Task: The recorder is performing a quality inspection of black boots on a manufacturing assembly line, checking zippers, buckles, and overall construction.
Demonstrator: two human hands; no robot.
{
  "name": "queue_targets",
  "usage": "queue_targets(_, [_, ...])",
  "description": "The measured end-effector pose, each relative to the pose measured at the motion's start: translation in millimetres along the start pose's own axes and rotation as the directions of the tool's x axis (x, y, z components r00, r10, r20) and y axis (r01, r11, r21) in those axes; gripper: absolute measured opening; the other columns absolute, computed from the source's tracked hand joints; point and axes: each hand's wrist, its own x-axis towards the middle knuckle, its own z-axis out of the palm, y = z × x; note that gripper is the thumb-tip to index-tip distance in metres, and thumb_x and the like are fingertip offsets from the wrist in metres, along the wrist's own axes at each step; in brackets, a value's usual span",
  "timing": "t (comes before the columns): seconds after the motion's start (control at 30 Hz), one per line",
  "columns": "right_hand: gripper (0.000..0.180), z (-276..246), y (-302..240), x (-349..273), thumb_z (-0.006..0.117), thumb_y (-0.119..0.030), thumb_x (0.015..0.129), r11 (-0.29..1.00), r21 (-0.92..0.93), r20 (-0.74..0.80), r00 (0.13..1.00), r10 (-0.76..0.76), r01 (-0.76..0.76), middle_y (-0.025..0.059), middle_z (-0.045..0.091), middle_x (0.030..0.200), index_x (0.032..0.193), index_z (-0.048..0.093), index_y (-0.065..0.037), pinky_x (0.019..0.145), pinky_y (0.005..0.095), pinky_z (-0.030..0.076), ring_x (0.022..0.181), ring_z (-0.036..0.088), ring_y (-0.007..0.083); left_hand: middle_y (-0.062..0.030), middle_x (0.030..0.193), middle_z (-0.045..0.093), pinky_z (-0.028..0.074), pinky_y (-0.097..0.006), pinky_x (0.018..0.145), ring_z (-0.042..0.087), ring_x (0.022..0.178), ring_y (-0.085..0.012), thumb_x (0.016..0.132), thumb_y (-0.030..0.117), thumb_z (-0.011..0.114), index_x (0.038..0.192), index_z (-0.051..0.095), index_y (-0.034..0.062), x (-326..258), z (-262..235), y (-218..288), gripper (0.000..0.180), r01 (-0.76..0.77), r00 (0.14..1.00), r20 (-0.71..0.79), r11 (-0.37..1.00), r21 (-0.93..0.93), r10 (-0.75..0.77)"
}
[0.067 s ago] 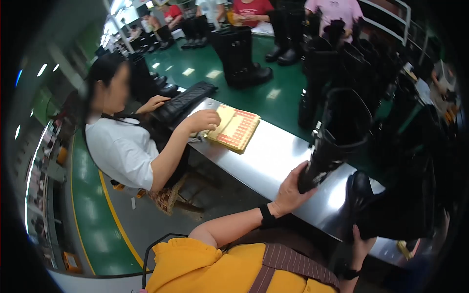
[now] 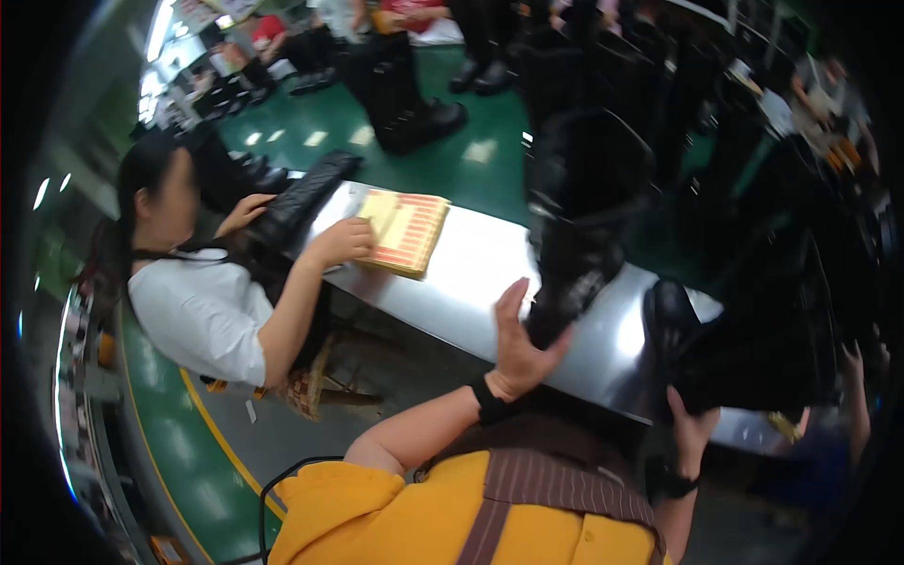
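Observation:
A tall black boot (image 2: pixel 589 202) with shiny buckles is at the far edge of the metal bench (image 2: pixel 480 254), its wide top facing me. My left hand (image 2: pixel 527 344) is at its lower end, fingers stretched up and thumb spread apart; whether the skin still touches the boot is hard to tell. A second black boot (image 2: pixel 753 348) lies tilted to the right, its foot pointing left over the bench. My right hand (image 2: pixel 692 424) grips it from below, thumb up against the dark leather; the other fingers are mostly hidden.
At the left a co-worker (image 2: pixel 202 297) sits with one hand on a yellow pad of red-marked sheets (image 2: pixel 405 231). Beside it lies a black quilted boot shaft (image 2: pixel 306 202). More black boots (image 2: pixel 395 94) stand on the green surface beyond; people work at the back.
My left fingers have opened from around the buckled boot, which now sits a little farther from that hand. My right hand keeps its hold. The whole view has shifted.

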Motion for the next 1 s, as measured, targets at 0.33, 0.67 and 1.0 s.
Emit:
queue_targets(0.33, [0.034, -6.0, -13.2, 1.7, 0.080, -0.008, 0.075, 0.985, 0.168, 0.050, 0.999, 0.020, -0.028, 0.0110, 0.074, 0.099, 0.106, 0.070, 0.003, 0.080, 0.0307, 0.054, 0.090, 0.070, 0.0186, -0.0058, 0.072, 0.063, 0.048, -0.027, 0.061, 0.057, 0.062, -0.0115, 0.095, 0.025, 0.066, 0.111, 0.061, -0.0027, -14.4, 91.2, 50.2, 0.033, 0.483, 0.447, 0.875, 0.873, -0.061, -0.186])
queue_targets(0.67, [0.032, -7.6, -14.5, 3.9, 0.079, -0.009, 0.074, 0.981, 0.161, -0.032, 0.994, -0.100, 0.104, 0.0132, 0.074, 0.097, 0.103, 0.070, 0.002, 0.080, 0.0327, 0.055, 0.090, 0.071, 0.0227, -0.0019, 0.074, 0.067, 0.041, -0.021, 0.050, 0.054, 0.054, -0.0061, 0.099, 0.029, 0.060, 0.090, 0.066, 0.0042, 1.3, 123.0, 18.4, 0.027, 0.697, -0.174, 0.978, 0.686, 0.206, -0.117])
queue_targets(1.0, [0.036, -5.4, -20.6, 8.1, 0.079, -0.008, 0.073, 0.981, 0.151, -0.033, 0.993, -0.117, 0.121, 0.0136, 0.073, 0.100, 0.107, 0.069, 0.000, 0.084, 0.0337, 0.054, 0.094, 0.070, 0.0240, -0.0060, 0.069, 0.063, 0.042, -0.022, 0.050, 0.054, 0.050, -0.0110, 0.102, 0.020, 0.053, 0.091, 0.059, 0.0024, 104.7, 61.3, 116.2, 0.022, 0.967, 0.174, 0.905, 0.106, -0.231, 0.387])
